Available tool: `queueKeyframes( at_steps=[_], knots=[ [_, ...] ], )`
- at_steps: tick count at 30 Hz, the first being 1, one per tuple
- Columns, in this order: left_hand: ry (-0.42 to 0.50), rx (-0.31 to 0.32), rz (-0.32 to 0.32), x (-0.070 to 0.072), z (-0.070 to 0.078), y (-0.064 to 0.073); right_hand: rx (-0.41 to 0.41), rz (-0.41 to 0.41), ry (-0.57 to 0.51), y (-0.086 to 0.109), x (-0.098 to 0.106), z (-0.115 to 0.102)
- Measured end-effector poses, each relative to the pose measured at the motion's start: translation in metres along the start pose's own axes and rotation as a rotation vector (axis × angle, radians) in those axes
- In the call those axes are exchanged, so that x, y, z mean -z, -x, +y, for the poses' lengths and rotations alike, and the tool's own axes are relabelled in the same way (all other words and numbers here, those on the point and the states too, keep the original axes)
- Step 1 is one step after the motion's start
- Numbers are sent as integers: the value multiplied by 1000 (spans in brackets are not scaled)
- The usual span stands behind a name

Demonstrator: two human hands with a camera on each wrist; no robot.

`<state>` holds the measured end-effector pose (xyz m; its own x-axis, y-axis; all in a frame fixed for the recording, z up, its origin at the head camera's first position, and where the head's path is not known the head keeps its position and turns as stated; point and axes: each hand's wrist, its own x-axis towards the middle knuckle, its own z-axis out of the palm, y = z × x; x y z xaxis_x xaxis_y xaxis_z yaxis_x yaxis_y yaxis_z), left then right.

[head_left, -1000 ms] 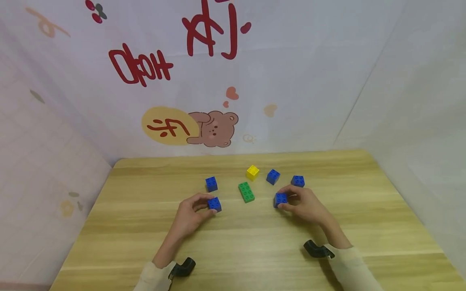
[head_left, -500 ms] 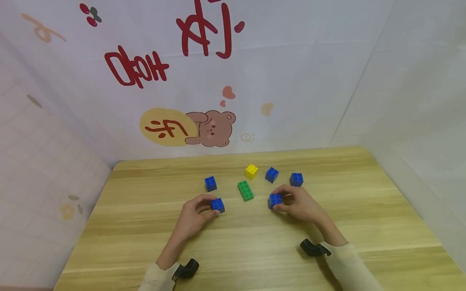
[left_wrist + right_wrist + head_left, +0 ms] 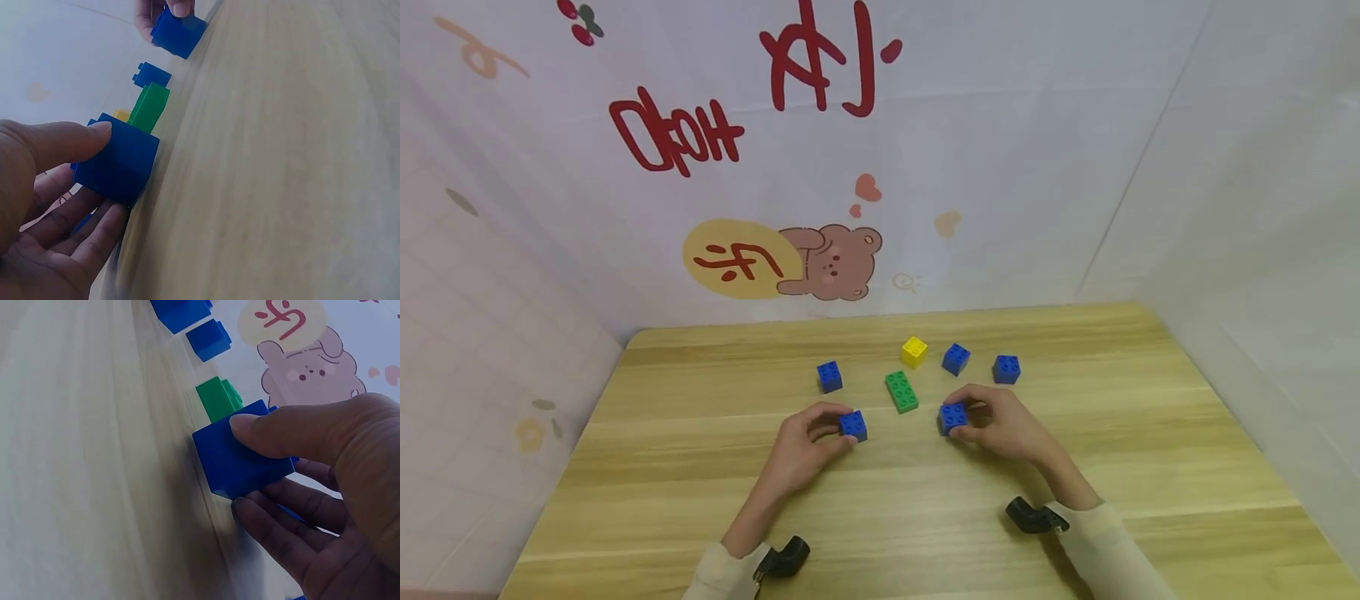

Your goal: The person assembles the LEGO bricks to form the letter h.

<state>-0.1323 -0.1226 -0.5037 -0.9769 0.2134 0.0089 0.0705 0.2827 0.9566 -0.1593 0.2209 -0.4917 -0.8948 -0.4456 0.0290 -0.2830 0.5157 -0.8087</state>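
Observation:
My left hand (image 3: pixel 805 446) pinches a blue square toy brick (image 3: pixel 853 426) between thumb and fingers, studs facing up. Opposite it, my right hand (image 3: pixel 1003 422) grips another blue brick (image 3: pixel 953 418) the same way. Both bricks are close over the table, apart from each other. In the left wrist view the thumb presses the near side of the held blue brick (image 3: pixel 119 156). The right wrist view has the thumb on the side of the other blue brick (image 3: pixel 240 450). Just beyond, between the hands, lies a longer green brick (image 3: pixel 902 392).
Behind the hands a yellow brick (image 3: pixel 914 352) stands near the back of the wooden table (image 3: pixel 880 517). One blue brick (image 3: pixel 830 377) is at the left; two more, a middle blue brick (image 3: pixel 956 358) and a right blue brick (image 3: pixel 1006 369), stand right. A printed cloth (image 3: pixel 1022 167) hangs behind.
My right hand has moved its blue brick leftward, and my left hand has shifted its brick slightly rightward, so the two are closer together. The other bricks stay put on the table.

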Motion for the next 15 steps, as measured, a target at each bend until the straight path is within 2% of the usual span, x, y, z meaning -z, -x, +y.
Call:
queueKeyframes(
  at_steps=[9, 15],
  knots=[
    [26, 17, -27, -5, 2, 2, -31, -35, 15, 0, -7, -8],
    [33, 21, -47, -8, 3, 3, -17, -45, 8, 0, -11, -13]
  ],
)
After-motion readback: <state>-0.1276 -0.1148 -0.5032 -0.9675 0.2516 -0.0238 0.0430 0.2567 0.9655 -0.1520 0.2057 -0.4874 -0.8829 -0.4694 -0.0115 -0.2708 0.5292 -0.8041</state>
